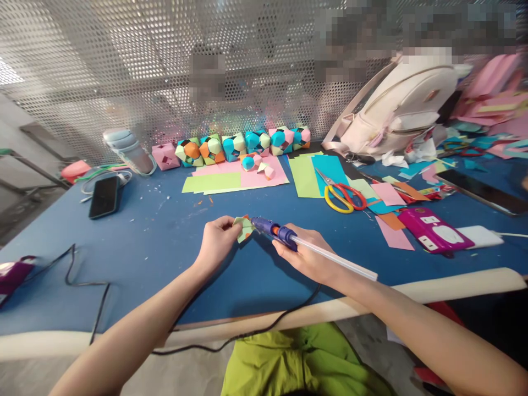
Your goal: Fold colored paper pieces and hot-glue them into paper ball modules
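Observation:
My left hand (pixel 218 237) pinches a small folded paper piece (pixel 244 231), pale green with orange bits, just above the blue table. In my right hand (pixel 307 250) is a purple hot glue gun (pixel 270 226), with a long translucent glue stick (pixel 338 258) jutting from its rear. The gun's nozzle meets or nearly meets the paper piece; whether they touch I cannot tell. A black cord (pixel 284 319) runs below my arms along the table's front edge. Several finished folded paper balls (pixel 234 147) in mixed colours stand in a row at the back.
Pink and green paper sheets (pixel 264 179) lie before the balls. Scissors (pixel 340 198) with yellow and red handles rest on paper at right. A purple power strip (pixel 433 228), a phone (pixel 482 190) and a backpack (pixel 396 110) are farther right. At left are another phone (pixel 104 197) and a bottle (pixel 127 151).

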A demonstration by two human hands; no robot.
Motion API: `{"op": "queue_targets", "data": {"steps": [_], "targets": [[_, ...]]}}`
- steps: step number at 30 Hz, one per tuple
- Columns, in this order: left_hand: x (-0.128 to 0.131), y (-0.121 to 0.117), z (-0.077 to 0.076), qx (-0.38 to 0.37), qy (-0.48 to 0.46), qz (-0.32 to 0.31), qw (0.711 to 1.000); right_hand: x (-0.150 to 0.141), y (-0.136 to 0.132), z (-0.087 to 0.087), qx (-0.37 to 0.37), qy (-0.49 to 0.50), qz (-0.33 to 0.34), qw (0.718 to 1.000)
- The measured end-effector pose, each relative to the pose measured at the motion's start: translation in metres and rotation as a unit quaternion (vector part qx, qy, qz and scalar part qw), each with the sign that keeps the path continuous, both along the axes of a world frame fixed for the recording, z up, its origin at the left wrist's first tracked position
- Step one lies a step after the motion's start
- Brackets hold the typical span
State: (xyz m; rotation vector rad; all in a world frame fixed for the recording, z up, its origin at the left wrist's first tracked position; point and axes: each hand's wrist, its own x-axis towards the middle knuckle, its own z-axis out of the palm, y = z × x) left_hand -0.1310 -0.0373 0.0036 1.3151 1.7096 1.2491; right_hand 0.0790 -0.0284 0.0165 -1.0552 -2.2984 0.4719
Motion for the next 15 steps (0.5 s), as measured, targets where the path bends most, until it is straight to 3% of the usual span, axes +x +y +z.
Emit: {"op": "queue_targets", "data": {"steps": [6,12,15], "targets": [[0.0006,0.0000,0.0009,0.001,0.002,-0.001,1.000,0.0000,0.0008,0.0002,0.013,0.011,0.000,1.000],[0.0008,0.0031,0.0015,-0.032,-0.156,0.004,0.987,0.0039,0.0014,0.0023,-0.011,0.024,-0.015,1.000],[0.0024,0.0030,0.0019,-0.037,-0.175,-0.006,0.984,0.0034,0.0014,0.0045,-0.013,0.024,-0.003,1.000]]}}
